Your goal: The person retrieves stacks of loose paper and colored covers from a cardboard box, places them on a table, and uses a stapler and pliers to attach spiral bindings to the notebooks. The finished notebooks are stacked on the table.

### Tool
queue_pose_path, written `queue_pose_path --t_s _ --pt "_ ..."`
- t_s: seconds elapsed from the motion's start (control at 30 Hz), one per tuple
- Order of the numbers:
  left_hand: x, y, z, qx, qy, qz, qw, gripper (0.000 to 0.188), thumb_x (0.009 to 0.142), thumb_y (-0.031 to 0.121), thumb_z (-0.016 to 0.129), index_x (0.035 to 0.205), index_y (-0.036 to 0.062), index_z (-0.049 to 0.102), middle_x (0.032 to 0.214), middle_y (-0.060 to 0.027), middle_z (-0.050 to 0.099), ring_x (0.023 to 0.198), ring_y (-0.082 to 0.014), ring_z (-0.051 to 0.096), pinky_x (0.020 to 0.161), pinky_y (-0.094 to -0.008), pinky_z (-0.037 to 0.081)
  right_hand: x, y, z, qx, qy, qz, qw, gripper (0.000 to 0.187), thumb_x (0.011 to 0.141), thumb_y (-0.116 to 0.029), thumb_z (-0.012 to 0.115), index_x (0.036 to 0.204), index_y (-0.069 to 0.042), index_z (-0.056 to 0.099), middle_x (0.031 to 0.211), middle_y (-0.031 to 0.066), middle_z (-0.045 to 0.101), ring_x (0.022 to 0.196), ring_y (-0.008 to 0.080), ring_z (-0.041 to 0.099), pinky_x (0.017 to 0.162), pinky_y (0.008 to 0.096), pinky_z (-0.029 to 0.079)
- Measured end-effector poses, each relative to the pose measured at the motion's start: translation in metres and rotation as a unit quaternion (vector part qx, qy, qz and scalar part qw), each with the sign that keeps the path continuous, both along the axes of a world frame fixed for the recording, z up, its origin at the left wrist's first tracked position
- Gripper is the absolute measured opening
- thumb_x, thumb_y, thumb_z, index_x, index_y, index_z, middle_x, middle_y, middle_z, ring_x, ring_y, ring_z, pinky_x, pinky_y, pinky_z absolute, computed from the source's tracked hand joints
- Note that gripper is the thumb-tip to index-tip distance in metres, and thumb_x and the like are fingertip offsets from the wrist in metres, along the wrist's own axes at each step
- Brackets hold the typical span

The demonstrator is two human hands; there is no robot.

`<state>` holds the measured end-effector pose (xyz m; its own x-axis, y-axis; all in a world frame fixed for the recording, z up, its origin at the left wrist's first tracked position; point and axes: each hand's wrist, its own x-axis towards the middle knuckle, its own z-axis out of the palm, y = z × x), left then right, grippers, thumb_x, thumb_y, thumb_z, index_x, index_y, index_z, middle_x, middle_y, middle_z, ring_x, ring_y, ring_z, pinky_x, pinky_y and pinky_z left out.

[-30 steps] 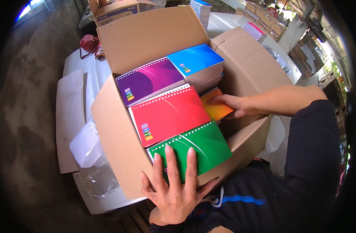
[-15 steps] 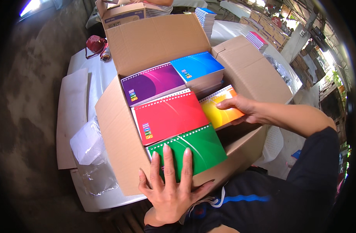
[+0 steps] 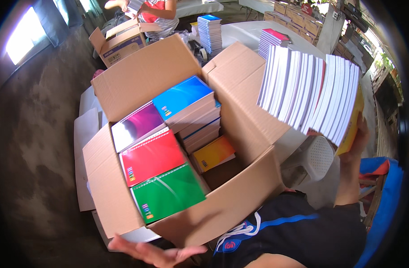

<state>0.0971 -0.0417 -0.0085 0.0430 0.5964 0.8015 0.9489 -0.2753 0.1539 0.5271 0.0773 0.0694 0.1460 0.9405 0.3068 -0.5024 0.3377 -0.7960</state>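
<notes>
An open cardboard box (image 3: 213, 219) stands before me, packed with stacks of spiral-punched notebooks. On top show a blue notebook (image 3: 184, 96), a purple notebook (image 3: 139, 125), a red notebook (image 3: 151, 156) and a green notebook (image 3: 168, 192). A yellow-orange notebook (image 3: 213, 153) lies deeper, in the right part. My right hand (image 3: 357, 136), at the far right outside the box, grips a thick stack of notebooks (image 3: 309, 91) with a yellow cover facing the palm; most fingers are hidden behind it. Beside the box's near left edge, my left hand (image 3: 155, 255) is empty with fingers apart, slightly blurred.
Behind the box, stacks of blue-topped notebooks (image 3: 209, 35) and pink-topped notebooks (image 3: 273, 40) stand on a white table (image 3: 240, 33). Another open carton (image 3: 121, 47) is near a person (image 3: 157, 11) handling papers. A white plastic stool (image 3: 318, 156) stands at right.
My right hand has lifted a stack of notebooks from the box's right side and swung it out to the right. My left hand has left the green notebook and moved down-left.
</notes>
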Motion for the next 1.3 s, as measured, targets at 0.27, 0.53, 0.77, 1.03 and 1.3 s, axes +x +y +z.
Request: queue_pose_path --t_s 0.27,0.53,0.77,1.03,1.3 --pt "0.152 -0.003 0.020 -0.014 -0.483 -0.600 0.638 0.020 0.090 0.028 0.058 0.096 0.0097 0.064 0.088 -0.0112 0.063 0.080 -0.0315 0.066 0.080 -0.0446 0.048 0.123 0.047 -0.083 -0.113 0.166 0.014 0.980 0.039 0.091 -0.034 0.052 0.121 -0.009 0.051 0.110 0.0104 0.064 0.079 0.0236 0.066 0.049 0.0360 0.048" --pt "0.360 0.129 -0.013 -0.458 -0.546 -0.509 0.483 0.126 0.058 0.046 0.085 0.147 0.0018 0.007 0.148 -0.0249 0.023 0.138 -0.0364 0.024 0.109 -0.0481 0.021 0.227 0.095 -0.207 -0.149 0.100 0.061 0.982 0.062 0.074 -0.013 0.066 0.131 -0.009 0.041 0.123 0.0086 0.052 0.115 0.0232 0.051 0.098 0.0379 0.042" --pt "0.445 0.271 -0.161 -0.362 -0.335 -0.278 0.824 0.161 0.037 0.043 0.092 0.141 0.0077 -0.026 0.149 -0.0283 -0.003 0.141 -0.0326 0.010 0.113 -0.0437 0.015 0.264 0.154 -0.284 -0.105 -0.090 0.199 0.970 0.074 0.063 0.005 0.069 0.128 -0.013 0.039 0.117 0.0025 0.047 0.113 0.0163 0.046 0.097 0.0305 0.038" --pt "0.463 0.320 -0.247 -0.303 -0.309 -0.370 0.822 0.147 0.048 0.019 0.087 0.141 0.0074 -0.025 0.144 -0.0252 0.014 0.132 -0.0367 0.027 0.107 -0.0424 0.030 0.275 0.212 -0.306 -0.002 -0.365 0.203 0.909 0.114 0.060 -0.018 0.087 0.148 -0.015 0.015 0.144 0.0139 0.032 0.131 0.0252 0.034 0.105 0.0366 0.032" --pt "0.494 0.304 -0.257 -0.295 -0.322 -0.362 0.824 0.144 0.053 0.020 0.087 0.141 0.0102 -0.027 0.143 -0.0216 0.018 0.128 -0.0358 0.034 0.107 -0.0451 0.028 0.282 0.194 -0.333 -0.016 -0.334 0.166 0.928 0.133 0.056 -0.021 0.090 0.148 -0.008 -0.006 0.151 0.0168 0.020 0.138 0.0262 0.025 0.111 0.0369 0.025"
